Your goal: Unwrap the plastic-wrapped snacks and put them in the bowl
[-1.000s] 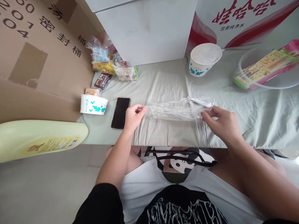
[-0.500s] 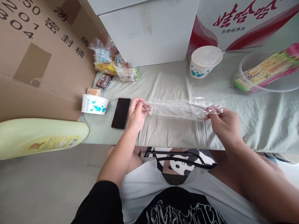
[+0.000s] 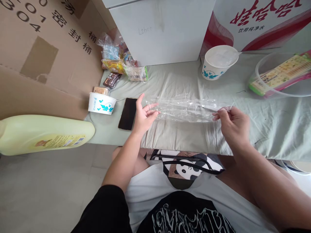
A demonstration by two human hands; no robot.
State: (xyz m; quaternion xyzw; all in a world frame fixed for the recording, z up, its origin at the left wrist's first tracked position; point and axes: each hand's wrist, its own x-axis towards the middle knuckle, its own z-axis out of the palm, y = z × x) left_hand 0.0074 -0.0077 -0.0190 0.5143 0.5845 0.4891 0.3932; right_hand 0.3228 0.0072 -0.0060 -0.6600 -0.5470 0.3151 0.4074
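Pale cloth covers the bench (image 3: 175,137). On it, close to its front edge, lies one strip of crumpled clear plastic film (image 3: 184,110), its long axis running left to right, between the person's two hands. Right hand (image 3: 235,126) is the nearer, thumb and fingers pinching the film's right end. Left hand (image 3: 143,119) is at the opposite end, fingers spread, index raised; whether its fingertips touch the film cannot be told.

Counts, by bulk: one cardboard carton (image 3: 73,74), far left; one white box (image 3: 167,42), behind the film; one red-and-white water box (image 3: 274,35), back right; one pale green bottle (image 3: 48,132), at left; one clear tub (image 3: 295,89) holding long packaging; two leaf-printed paper cups (image 3: 213,69), one back right, one left; one phone (image 3: 127,115), just beside the left hand; several wrapped snacks (image 3: 136,73), overlapping, no firm count.
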